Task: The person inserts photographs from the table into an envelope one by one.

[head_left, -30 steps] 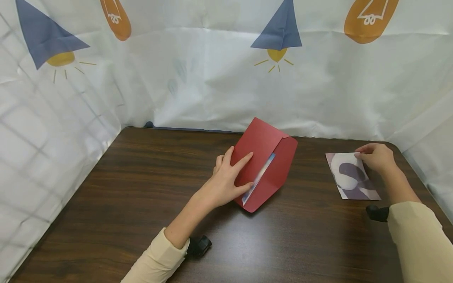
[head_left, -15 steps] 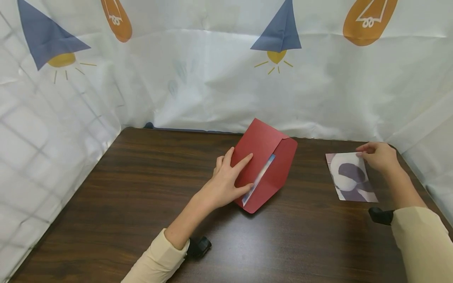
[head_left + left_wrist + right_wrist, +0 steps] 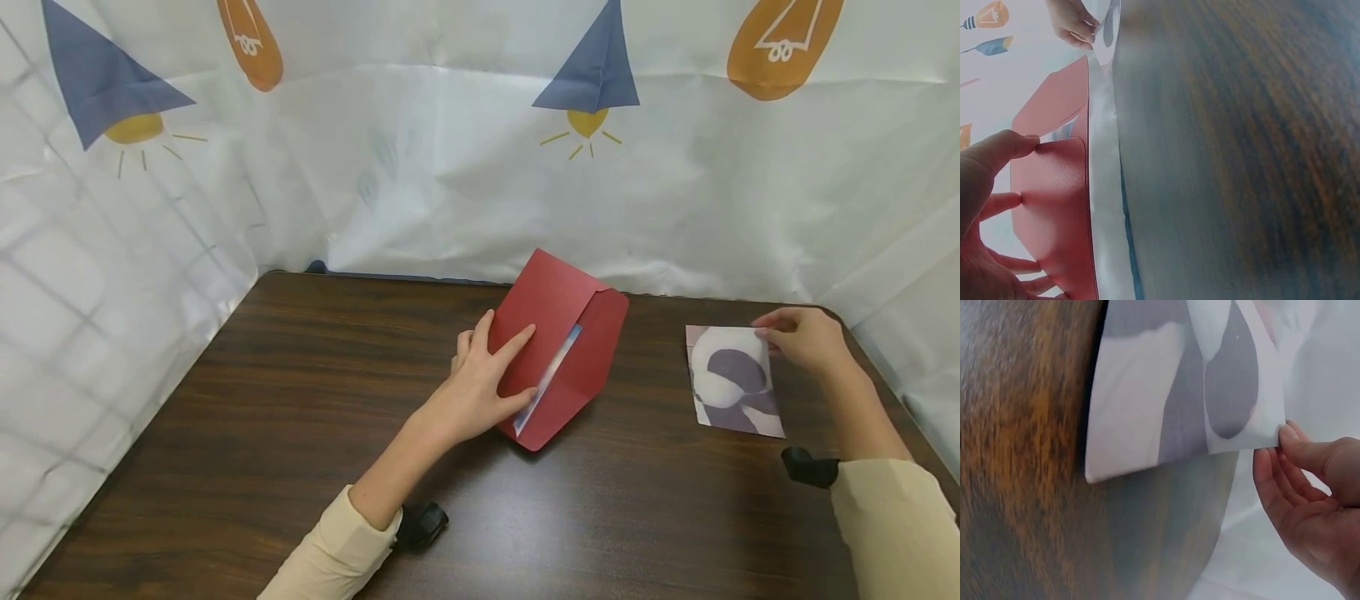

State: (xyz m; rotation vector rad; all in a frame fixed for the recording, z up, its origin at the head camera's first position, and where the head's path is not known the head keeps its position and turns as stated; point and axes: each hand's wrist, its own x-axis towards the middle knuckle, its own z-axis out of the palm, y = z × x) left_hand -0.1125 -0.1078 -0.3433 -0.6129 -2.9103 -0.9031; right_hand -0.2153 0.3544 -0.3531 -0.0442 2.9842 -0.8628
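Near the table's middle lies a red envelope (image 3: 549,329), turned at an angle, its flap folded back to the right. A blue-and-white paper (image 3: 547,379) shows in its opening. My left hand (image 3: 480,383) holds the envelope, thumb at the opening's edge, index finger on the face, other fingers along the left side. To the right, my right hand (image 3: 802,333) pinches the top right corner of a picture card (image 3: 731,375) between thumb and fingers. The card has a white and grey-purple print; in the right wrist view the card (image 3: 1172,387) is raised and slightly bent.
The dark wood-grain table (image 3: 300,400) has a white printed curtain (image 3: 480,183) behind its far edge and at both sides. A black wrist camera (image 3: 422,525) is strapped under the left sleeve, another wrist camera (image 3: 810,467) under the right.
My right hand has brought the card slightly left and turned it more upright. The left hand and the envelope stay nearly still.
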